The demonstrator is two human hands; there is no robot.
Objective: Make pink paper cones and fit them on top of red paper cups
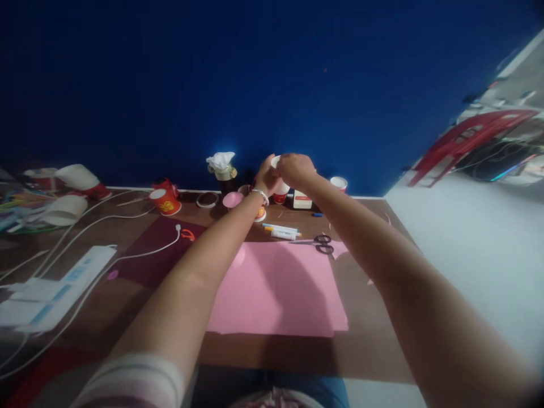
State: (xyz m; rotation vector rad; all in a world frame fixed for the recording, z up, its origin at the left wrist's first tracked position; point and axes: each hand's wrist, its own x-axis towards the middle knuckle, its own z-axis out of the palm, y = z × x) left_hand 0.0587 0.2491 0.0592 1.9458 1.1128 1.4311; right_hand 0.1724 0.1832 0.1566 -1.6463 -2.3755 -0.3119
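Paper cup (pixel 276 162), pale-rimmed, raised between the two hands above the far edge of the table (pixel 374 334), before a blue wall (pixel 272 73). The left hand (pixel 267 177) is curled partly closed along the cup's left side, holding it; a bracelet (pixel 260 196) circles that wrist. The right hand (pixel 297 169) is bent over the cup's right side, its fingertips hidden, so its grip cannot be told. Both hands cover most of the cup.

Below the hands stands a red cup (pixel 279 198), its upper part obscured. To its right are a white box (pixel 302 199) and, partly behind the right forearm, a white-rimmed cup (pixel 339 183). To the left lie a pink bowl-shaped piece (pixel 233 199), a ring-shaped item (pixel 207 199) and, farther off, a red cup with a yellow mark (pixel 166 202); a white-topped figure (pixel 221 164) rises at the wall.

Nearer the viewer, pens (pixel 280 228) and a white tube (pixel 283 234) lie just beyond the pink sheet (pixel 276 294); scissors (pixel 323 245) rest at its far right corner. The left forearm crosses the sheet's left side, and a shadow falls over its middle. At far left, a power strip (pixel 68 289) and white cables (pixel 144 255) occupy the surface, one cable running across a dark sheet (pixel 148 249).
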